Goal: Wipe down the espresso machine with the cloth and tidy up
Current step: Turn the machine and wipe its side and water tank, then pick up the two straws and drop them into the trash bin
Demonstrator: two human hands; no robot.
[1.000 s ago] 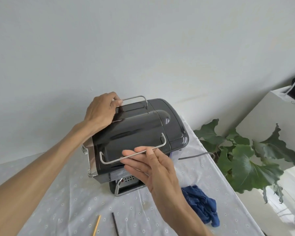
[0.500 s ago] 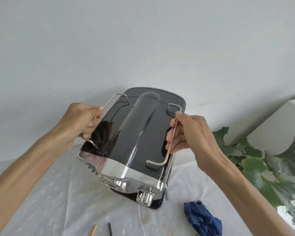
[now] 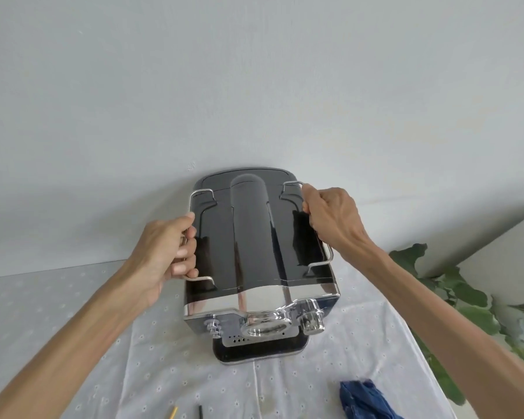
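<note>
On the desk [image 3: 73, 313], my hands, left [image 3: 167, 249] and right [image 3: 330, 219], grip the wire rails of the espresso machine [image 3: 254, 252], which seems heavy, rigid and slick.

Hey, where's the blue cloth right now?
The blue cloth lies crumpled on the white tablecloth at the bottom right of the head view, in front of the espresso machine and to its right; neither hand touches it.
</note>
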